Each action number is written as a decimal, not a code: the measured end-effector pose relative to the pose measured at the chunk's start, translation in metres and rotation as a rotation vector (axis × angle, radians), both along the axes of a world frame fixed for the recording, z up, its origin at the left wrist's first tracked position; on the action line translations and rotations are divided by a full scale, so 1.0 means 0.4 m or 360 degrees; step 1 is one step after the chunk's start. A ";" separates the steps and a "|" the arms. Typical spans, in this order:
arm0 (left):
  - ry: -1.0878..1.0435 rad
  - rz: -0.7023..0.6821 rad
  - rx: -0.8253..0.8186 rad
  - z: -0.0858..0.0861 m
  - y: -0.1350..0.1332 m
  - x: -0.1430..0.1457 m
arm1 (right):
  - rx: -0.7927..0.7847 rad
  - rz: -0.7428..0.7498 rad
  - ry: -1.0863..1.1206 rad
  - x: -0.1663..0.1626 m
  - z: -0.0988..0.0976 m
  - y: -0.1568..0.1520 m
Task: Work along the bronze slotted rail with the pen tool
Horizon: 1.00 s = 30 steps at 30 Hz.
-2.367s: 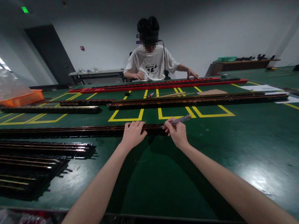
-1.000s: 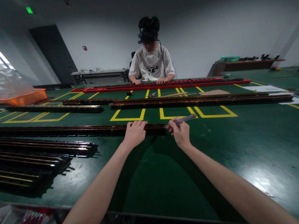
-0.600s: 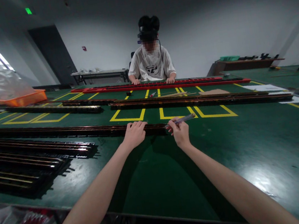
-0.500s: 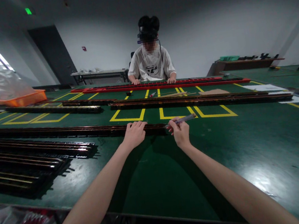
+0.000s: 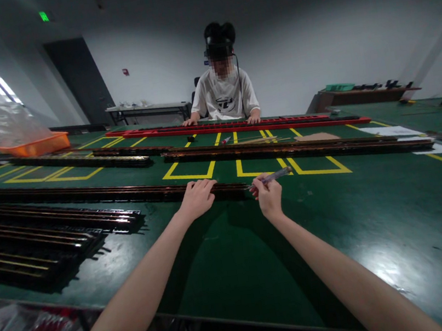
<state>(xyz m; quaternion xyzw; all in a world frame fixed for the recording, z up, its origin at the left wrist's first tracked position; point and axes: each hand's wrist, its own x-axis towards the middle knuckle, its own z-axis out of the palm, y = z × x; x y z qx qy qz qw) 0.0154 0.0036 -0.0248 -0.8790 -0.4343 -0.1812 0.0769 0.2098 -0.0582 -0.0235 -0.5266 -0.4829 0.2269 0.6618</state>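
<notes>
Head view: the long dark rail [image 5: 125,193] shows thin coppery strips.

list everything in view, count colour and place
front rail: one, dark, centre left
thin tool: one, greyish, front centre
stacked rails: several, dark, near left
middle rails: several, dark, centre
long frame: one, red, far side
bin: one, orange, left
bag: one, clear, at bin
papers: at least two, white, right
table: one, green, centre
co-worker: one, white shirt, across table
left hand: one, bare, on front rail
right hand: one, bare, holding thin tool
</notes>
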 end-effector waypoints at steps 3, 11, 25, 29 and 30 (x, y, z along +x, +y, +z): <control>0.0020 0.0003 0.0020 0.006 0.000 -0.012 | 0.0015 0.0006 -0.0032 0.001 0.001 -0.002; 0.0160 0.0182 -0.0048 0.034 0.017 -0.070 | 0.0146 -0.0058 -0.0155 0.002 0.004 -0.001; 0.0204 0.0336 -0.0117 0.019 0.045 -0.126 | 0.0207 -0.0089 -0.0465 0.008 -0.010 0.000; 0.0185 0.0322 -0.0105 0.015 0.045 -0.126 | 0.0183 -0.0234 -0.0615 0.010 -0.016 0.008; 0.0180 0.0319 -0.0098 0.014 0.044 -0.126 | 0.0175 -0.0247 -0.0658 0.009 -0.017 0.009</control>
